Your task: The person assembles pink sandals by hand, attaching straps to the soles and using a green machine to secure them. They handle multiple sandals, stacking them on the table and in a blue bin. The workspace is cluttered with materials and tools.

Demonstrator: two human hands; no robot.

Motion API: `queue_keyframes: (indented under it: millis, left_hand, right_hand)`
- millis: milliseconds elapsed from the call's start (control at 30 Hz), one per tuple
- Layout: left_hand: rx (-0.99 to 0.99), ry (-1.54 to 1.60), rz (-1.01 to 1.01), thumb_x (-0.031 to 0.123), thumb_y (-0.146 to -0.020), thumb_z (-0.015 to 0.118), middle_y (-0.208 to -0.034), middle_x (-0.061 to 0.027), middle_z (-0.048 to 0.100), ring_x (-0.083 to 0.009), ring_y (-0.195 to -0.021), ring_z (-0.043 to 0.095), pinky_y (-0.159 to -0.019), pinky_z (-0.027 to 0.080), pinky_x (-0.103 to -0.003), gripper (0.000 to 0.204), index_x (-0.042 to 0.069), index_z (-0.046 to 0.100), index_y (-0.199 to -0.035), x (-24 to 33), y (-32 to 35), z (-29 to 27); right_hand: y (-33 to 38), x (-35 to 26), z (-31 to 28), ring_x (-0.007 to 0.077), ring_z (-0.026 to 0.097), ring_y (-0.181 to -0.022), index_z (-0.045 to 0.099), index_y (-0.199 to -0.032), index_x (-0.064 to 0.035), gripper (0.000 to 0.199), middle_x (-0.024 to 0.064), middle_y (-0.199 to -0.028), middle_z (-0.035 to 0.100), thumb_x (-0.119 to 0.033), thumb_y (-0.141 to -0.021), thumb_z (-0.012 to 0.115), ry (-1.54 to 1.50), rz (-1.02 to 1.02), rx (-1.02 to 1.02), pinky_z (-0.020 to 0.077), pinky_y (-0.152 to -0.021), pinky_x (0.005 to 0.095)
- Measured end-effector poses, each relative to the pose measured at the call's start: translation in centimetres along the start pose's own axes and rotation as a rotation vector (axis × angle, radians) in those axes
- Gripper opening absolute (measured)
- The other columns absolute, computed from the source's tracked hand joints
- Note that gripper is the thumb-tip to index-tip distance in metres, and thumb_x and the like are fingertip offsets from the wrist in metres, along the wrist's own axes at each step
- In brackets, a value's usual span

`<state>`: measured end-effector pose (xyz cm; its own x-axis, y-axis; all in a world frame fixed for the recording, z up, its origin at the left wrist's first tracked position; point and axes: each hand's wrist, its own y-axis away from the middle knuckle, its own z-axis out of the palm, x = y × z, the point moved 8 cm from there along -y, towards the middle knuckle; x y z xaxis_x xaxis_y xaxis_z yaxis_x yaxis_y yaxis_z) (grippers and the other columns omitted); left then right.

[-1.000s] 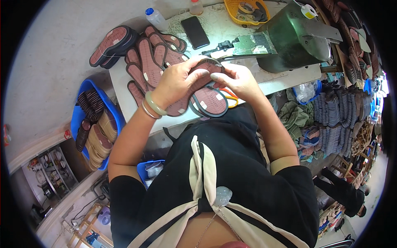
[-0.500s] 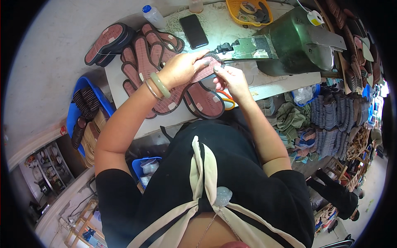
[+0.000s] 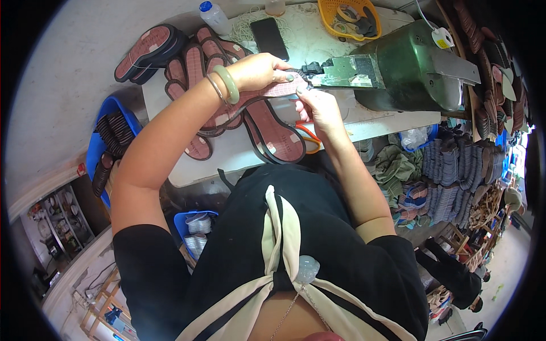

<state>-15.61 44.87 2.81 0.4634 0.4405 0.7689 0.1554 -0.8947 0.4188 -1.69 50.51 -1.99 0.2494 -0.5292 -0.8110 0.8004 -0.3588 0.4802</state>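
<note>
A pinkish insole (image 3: 276,90) with dark edging is held at the narrow end of a green sewing machine (image 3: 392,74). My left hand (image 3: 260,71), with two bangles at its wrist, grips the insole's upper edge, thumb on top. Close to the machine's needle end, my right hand (image 3: 319,108) pinches the insole's right tip, its other fingers curled. The left part of the held insole overlaps a spread of similar insoles (image 3: 196,62) on the white table (image 3: 222,165). Below my hands lies another pink insole (image 3: 278,136), and orange-handled scissors (image 3: 310,139) show beside my right wrist.
Beyond my hands are a black phone (image 3: 269,38), a white bottle with a blue cap (image 3: 215,18) and a yellow basket (image 3: 348,35). A tied insole bundle (image 3: 149,48) sits far left. Blue bins (image 3: 122,105) flank the table; stacked shoe parts (image 3: 455,165) fill the right.
The held insole has swung from a slant to a more level position, its left end farther out. My left forearm has shifted left and up with it. Both hands keep their hold.
</note>
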Motion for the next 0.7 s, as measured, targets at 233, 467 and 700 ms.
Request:
queue_keyframes:
  millis: [233,467,700]
  left_hand:
    - [0.088,0.031,0.009,0.025,-0.093,0.061,-0.104,-0.0139,0.070,-0.0207,-0.092,0.064,-0.086,0.048,-0.032,0.036,0.003,0.063,-0.121,-0.9,-0.7,0.1]
    - [0.223,-0.006,-0.033,0.019,-0.094,0.058,-0.116,-0.0172,0.066,-0.0208,-0.103,0.063,-0.092,0.047,-0.030,0.041,-0.002,0.054,-0.129,-1.1,0.1,0.6]
    - [0.351,0.028,-0.100,0.028,-0.095,0.057,-0.112,-0.0207,0.066,-0.0216,-0.097,0.065,-0.085,0.050,-0.031,0.049,-0.001,0.050,-0.133,-0.8,0.9,1.3]
  right_hand:
    - [-0.9,-0.1,-0.4,0.0055,0.051,-0.047,0.062,-0.078,-0.0032,0.022,0.0010,-0.063,0.061,-0.020,-0.092,0.064,-0.034,-0.029,0.029,0.0376,-0.043,0.0189]
    - [-1.0,-1.4,-0.9,0.0054,0.052,-0.047,0.068,-0.081,-0.0009,0.022,0.0008,-0.061,0.060,-0.019,-0.092,0.062,0.115,-0.023,0.030,0.0384,-0.043,0.0191]
    - [-1.0,-2.3,-1.5,0.0068,0.053,-0.050,0.067,-0.085,-0.0004,0.027,0.0011,-0.066,0.062,-0.024,-0.095,0.058,0.347,-0.045,-0.016,0.0407,-0.047,0.0204]
